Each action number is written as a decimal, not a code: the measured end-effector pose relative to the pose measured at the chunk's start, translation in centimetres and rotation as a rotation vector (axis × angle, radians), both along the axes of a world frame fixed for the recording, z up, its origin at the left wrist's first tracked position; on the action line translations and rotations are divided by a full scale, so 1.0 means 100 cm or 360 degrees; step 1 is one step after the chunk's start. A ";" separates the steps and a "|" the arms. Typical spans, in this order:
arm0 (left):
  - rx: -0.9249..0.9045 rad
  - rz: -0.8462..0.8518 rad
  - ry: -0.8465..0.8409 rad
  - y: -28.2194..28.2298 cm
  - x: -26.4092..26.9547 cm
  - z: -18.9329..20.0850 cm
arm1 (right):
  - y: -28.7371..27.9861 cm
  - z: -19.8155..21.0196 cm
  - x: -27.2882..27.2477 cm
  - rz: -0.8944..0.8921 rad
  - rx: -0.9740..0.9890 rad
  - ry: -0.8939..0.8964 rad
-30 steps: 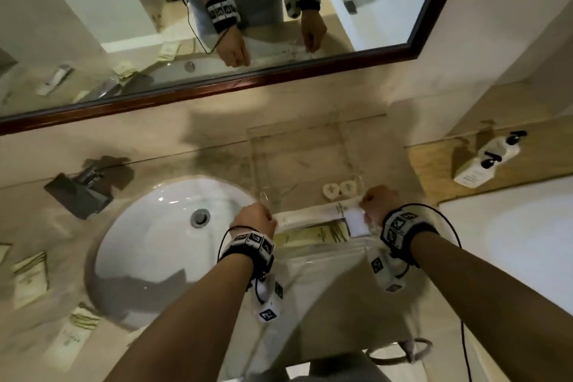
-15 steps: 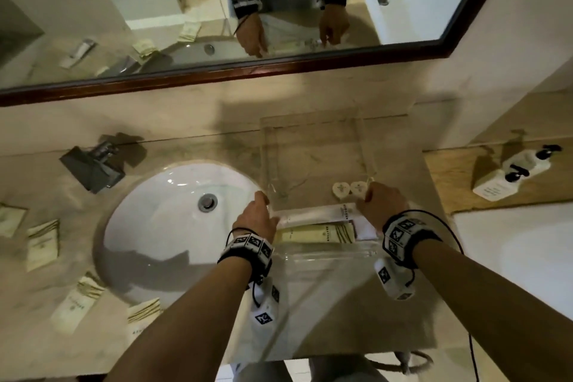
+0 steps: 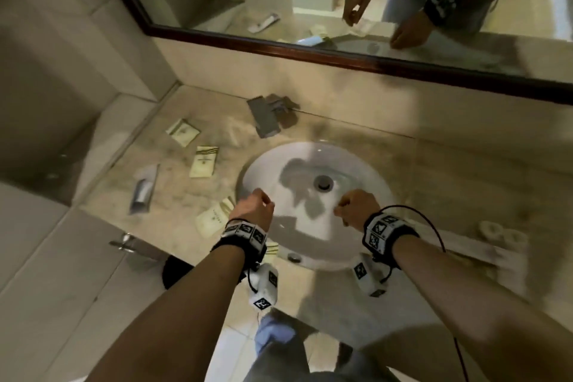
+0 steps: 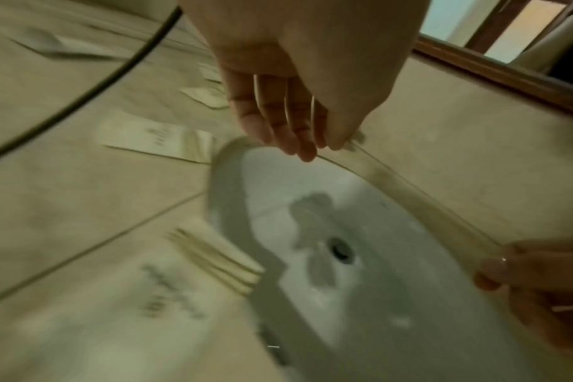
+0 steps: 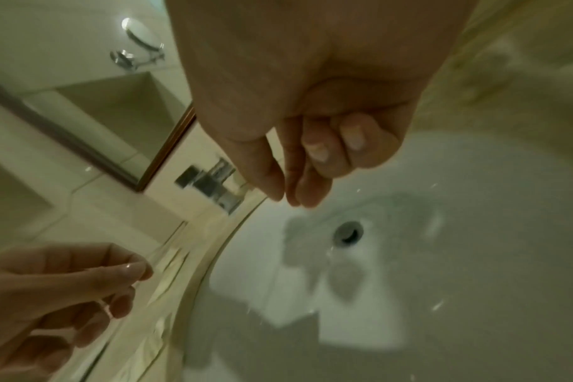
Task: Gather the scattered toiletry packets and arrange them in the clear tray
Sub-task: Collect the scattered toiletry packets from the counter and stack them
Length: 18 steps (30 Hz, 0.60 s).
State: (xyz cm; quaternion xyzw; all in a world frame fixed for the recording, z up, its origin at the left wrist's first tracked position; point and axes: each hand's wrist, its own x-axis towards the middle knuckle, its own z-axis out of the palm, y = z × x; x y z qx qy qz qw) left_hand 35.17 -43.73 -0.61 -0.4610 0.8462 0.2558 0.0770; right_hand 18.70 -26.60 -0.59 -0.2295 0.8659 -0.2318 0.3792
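Observation:
Both hands hang over the white sink and hold nothing. My left hand is above the basin's left rim, its fingers loose and pointing down. My right hand is near the drain, its fingers loosely curled. Cream toiletry packets lie scattered on the counter to the left: one far back, one nearer, one beside my left hand. A grey tube lies further left. The clear tray is a blur at the right edge, with a long white packet in it.
A square metal faucet stands behind the sink. A dark-framed mirror runs along the back wall. Two round white items sit by the tray. Another packet lies under my left wrist at the counter's front edge.
Both hands have let go of the long white packet in the tray and moved left over the sink. The head view has swung left towards the scattered packets.

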 end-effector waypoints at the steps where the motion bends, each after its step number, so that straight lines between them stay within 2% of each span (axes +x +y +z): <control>1: -0.0013 -0.0008 -0.0023 -0.010 0.019 -0.004 | -0.010 -0.004 0.014 0.0071 0.0046 -0.0038; 5: 0.0059 -0.0014 -0.0202 -0.039 0.089 -0.029 | -0.051 -0.024 0.070 0.0354 0.0226 -0.0111; 8: 0.0165 -0.0096 -0.0301 -0.043 0.113 -0.048 | -0.069 -0.040 0.098 0.0453 0.0315 -0.0058; 13: 0.0210 -0.0299 -0.0229 -0.037 0.107 -0.064 | -0.086 -0.058 0.122 0.0455 0.0390 -0.0045; 18: 0.0231 -0.0358 -0.0158 -0.036 0.094 -0.067 | -0.093 -0.062 0.125 0.0398 0.0324 -0.0072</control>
